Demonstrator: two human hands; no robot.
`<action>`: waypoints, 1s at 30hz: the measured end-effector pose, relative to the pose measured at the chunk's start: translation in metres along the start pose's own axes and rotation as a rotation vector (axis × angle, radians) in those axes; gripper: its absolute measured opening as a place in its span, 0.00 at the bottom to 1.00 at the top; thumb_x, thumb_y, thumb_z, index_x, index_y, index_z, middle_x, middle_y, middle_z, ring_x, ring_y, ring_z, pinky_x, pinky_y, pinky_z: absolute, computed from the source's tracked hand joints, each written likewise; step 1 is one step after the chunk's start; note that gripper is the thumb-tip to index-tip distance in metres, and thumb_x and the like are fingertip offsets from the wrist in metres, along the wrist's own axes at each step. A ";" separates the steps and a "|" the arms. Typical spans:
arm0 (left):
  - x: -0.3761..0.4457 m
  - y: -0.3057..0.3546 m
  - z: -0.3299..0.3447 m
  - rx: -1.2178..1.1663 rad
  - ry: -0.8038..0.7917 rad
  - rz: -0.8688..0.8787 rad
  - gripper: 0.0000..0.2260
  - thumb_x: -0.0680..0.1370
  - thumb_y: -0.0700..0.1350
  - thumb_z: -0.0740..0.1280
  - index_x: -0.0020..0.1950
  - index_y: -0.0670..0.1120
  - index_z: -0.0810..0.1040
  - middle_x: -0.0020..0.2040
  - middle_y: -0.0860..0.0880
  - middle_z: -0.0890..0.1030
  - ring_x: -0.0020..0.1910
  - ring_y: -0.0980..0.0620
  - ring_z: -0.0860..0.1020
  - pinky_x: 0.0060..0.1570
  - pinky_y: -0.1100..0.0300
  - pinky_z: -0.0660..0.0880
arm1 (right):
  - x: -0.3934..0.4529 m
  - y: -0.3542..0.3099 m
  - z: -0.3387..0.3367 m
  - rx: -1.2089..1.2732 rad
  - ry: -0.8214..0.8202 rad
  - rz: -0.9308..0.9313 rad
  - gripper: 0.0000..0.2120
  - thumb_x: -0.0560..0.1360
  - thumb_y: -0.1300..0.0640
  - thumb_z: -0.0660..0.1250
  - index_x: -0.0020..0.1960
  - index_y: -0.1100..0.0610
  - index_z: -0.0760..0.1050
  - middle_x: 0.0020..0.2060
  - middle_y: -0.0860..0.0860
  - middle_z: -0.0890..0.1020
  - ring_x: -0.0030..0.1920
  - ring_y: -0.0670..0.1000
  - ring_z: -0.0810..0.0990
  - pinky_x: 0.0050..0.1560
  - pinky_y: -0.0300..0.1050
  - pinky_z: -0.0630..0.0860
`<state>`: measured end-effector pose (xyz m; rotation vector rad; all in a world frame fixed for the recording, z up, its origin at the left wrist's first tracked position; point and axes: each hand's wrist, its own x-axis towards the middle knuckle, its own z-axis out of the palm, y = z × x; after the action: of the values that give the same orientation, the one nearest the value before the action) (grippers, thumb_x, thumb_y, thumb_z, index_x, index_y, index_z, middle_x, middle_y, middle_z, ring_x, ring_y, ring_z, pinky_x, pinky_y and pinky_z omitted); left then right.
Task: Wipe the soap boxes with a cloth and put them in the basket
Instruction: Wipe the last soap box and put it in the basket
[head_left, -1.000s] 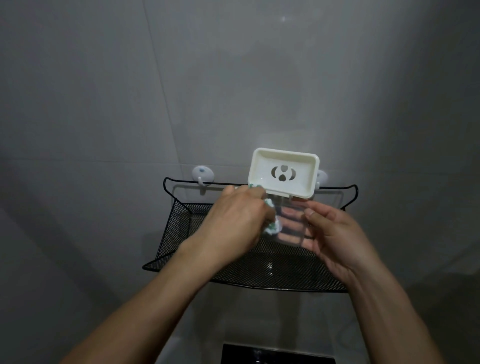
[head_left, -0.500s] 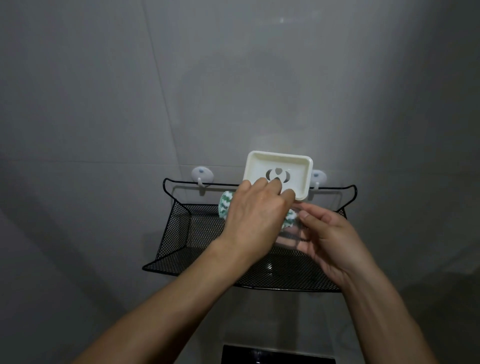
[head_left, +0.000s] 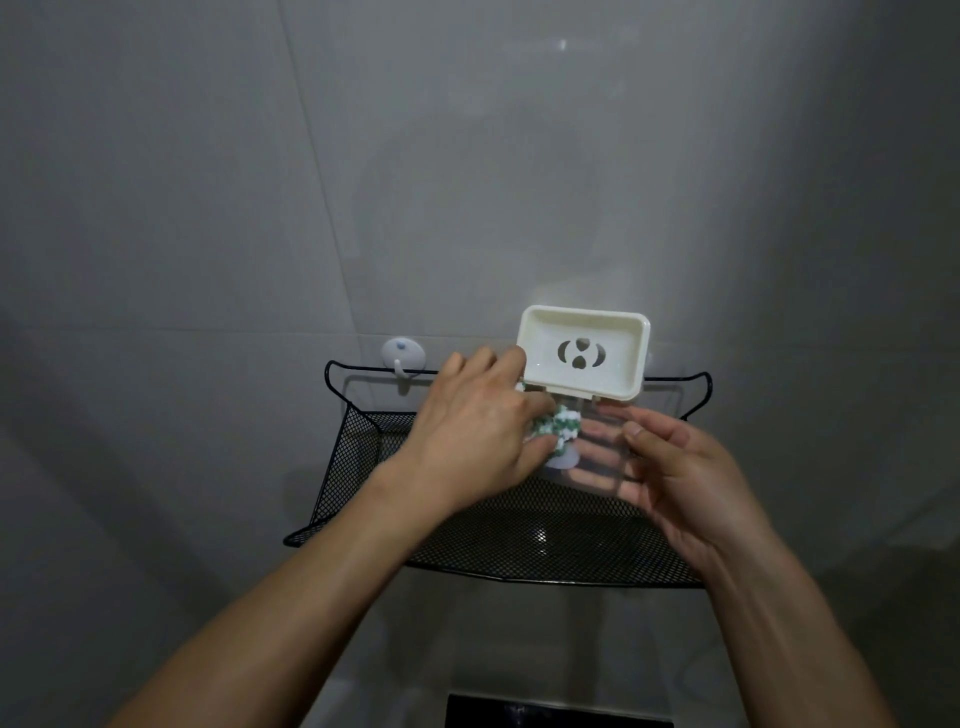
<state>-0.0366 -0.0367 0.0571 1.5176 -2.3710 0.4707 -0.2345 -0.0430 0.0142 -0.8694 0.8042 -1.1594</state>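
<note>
The right hand (head_left: 680, 467) is holding the open soap box (head_left: 584, 358) above the basket (head_left: 358, 457); the left hand (head_left: 478, 431) is gripping the cloth (head_left: 719, 423) against its clear lid, fingers curled.

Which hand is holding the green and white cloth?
The left hand holds the green and white cloth, its fingers curled round it. The right hand has no cloth; it holds the clear lid of the soap box.
</note>
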 end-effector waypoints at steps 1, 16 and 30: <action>-0.001 -0.001 0.000 -0.006 -0.028 -0.013 0.18 0.78 0.62 0.61 0.64 0.58 0.78 0.47 0.52 0.64 0.49 0.52 0.67 0.48 0.55 0.62 | 0.001 -0.001 0.000 -0.004 0.004 -0.003 0.14 0.83 0.66 0.55 0.64 0.68 0.74 0.55 0.66 0.83 0.56 0.65 0.83 0.53 0.63 0.81; 0.003 -0.003 -0.016 -0.329 -0.077 -0.205 0.09 0.77 0.47 0.68 0.49 0.43 0.83 0.47 0.46 0.75 0.46 0.49 0.75 0.42 0.61 0.65 | -0.003 0.001 0.003 0.006 0.049 0.024 0.13 0.83 0.66 0.55 0.61 0.68 0.75 0.53 0.64 0.84 0.53 0.63 0.85 0.48 0.59 0.83; 0.002 -0.002 -0.001 -0.045 0.061 0.007 0.12 0.80 0.54 0.63 0.57 0.53 0.82 0.46 0.51 0.69 0.47 0.52 0.68 0.44 0.56 0.61 | 0.000 -0.005 0.003 -0.055 0.082 -0.043 0.12 0.82 0.66 0.57 0.59 0.65 0.77 0.50 0.62 0.85 0.49 0.60 0.86 0.45 0.56 0.84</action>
<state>-0.0358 -0.0384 0.0586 1.4552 -2.3248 0.4550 -0.2338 -0.0438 0.0206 -0.8929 0.8923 -1.2215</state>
